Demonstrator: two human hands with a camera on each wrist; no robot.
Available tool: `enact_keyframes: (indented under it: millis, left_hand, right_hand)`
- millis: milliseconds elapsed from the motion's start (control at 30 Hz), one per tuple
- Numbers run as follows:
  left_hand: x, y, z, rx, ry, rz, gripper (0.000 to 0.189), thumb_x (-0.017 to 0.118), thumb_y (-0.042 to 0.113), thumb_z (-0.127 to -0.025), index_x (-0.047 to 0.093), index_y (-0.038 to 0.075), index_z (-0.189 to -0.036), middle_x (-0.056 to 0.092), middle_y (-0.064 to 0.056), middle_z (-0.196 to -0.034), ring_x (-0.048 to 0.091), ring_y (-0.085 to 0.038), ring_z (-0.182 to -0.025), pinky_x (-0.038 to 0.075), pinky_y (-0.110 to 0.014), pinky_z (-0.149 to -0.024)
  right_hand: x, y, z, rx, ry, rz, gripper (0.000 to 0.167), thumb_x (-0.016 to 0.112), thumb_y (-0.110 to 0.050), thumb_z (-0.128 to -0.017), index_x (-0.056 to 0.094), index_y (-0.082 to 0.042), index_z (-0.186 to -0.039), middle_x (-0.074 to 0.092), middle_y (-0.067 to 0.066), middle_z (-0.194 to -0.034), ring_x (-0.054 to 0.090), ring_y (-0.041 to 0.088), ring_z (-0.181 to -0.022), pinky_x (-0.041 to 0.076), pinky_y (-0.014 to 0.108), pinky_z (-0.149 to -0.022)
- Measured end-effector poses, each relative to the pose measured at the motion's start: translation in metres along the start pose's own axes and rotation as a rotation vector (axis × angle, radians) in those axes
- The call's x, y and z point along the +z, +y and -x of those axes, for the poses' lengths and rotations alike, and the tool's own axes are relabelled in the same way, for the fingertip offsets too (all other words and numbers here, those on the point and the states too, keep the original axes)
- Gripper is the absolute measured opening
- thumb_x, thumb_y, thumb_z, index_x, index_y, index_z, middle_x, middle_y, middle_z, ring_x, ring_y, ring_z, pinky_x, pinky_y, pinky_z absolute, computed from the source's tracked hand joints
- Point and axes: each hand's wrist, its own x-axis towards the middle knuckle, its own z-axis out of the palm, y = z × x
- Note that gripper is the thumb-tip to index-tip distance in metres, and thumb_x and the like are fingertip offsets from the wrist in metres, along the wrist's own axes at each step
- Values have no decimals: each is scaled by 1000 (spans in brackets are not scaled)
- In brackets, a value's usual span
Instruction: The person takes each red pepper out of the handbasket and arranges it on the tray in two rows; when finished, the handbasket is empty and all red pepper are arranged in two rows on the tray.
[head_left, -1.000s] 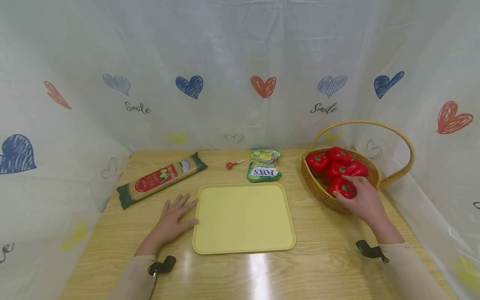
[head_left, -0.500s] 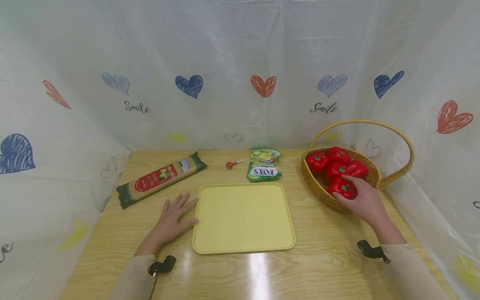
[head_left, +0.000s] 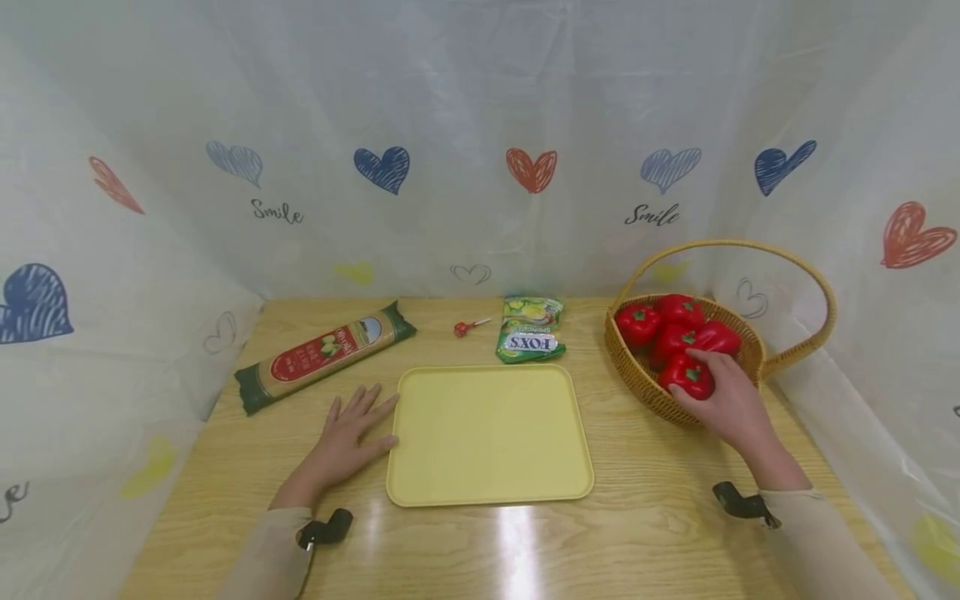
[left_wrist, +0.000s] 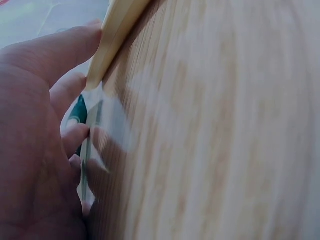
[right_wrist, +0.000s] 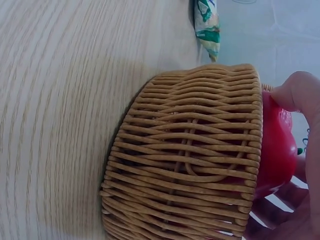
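Observation:
At the right of the head view stands a wicker basket [head_left: 637, 379] with a tall arched handle, holding several red bell peppers. My right hand [head_left: 729, 404] reaches over its near rim and grips the nearest red bell pepper [head_left: 688, 377] between thumb and fingers. The right wrist view shows this pepper [right_wrist: 277, 150] inside the basket's rim, with the thumb [right_wrist: 295, 92] on its side. My left hand [head_left: 341, 442] lies with fingers spread, its thumb and forefinger touching the left edge of the yellow tray [head_left: 491, 437]. In the left wrist view, fingertips meet the tray's rim [left_wrist: 110, 45].
A long pasta packet [head_left: 324, 358] with green ends lies at the back left of the wooden table [head_left: 450, 550]. Behind the tray are a red lollipop [head_left: 471, 327] and a green Fox's candy bag [head_left: 529, 330]. A printed plastic curtain [head_left: 480, 125] closes off the back and sides.
Both hands keep their places, the right still on the pepper in the basket. The whole head view has shifted very slightly.

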Motion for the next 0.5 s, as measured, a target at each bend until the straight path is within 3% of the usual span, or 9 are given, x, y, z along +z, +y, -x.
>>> enact_keyframes:
  millis: [500]
  left_hand:
    - [0,-1,-2,-5,-16,-1,70,66,46,-97,41,21,-158,21,-19,-167,6,-46,-154,-9,-67,-119]
  right_hand:
    - [-7,-12,-5,-2,45,-62,61,76,-25,-89,53,3,-138,50,29,-131,45,49,-120,42,74,-93]
